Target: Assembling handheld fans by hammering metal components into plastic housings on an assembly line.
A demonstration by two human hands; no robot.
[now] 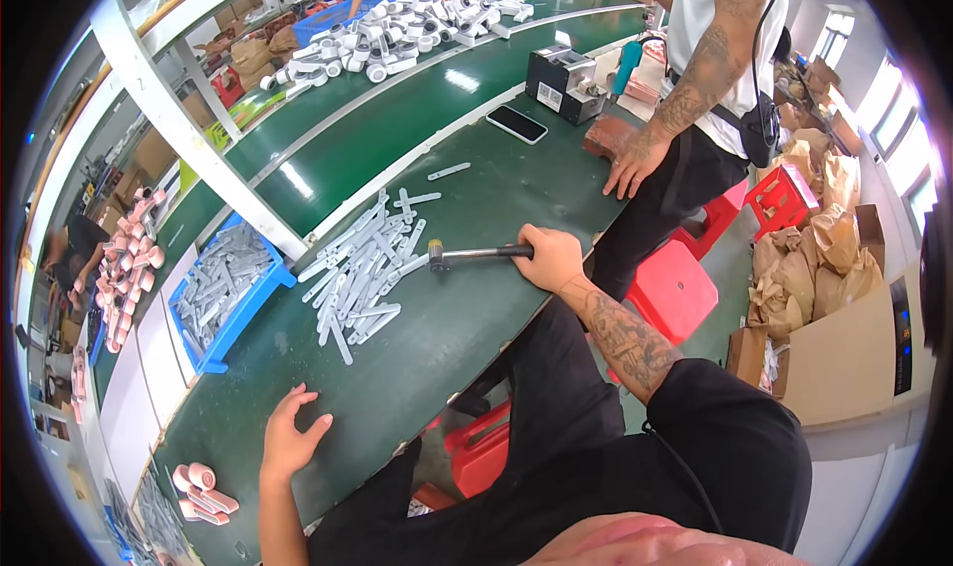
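My right hand (549, 258) is closed round the dark handle of a small hammer (476, 254). Its yellowish-tipped head lies at the right edge of a heap of flat grey plastic strips (362, 268) on the green table. To the lower left, my left hand (294, 432) hovers at or just over the tabletop, fingers apart and with nothing in it. Nearest to that hand on the left are a few pink plastic parts (205, 492). I cannot tell whether the left hand touches the table.
A blue bin (223, 293) of grey strips stands left of the heap. A phone (517, 124) and a black machine (564, 84) sit at the back. White parts (397, 35) cover the far belt. A person (730, 60) stands at right near red stools (672, 288).
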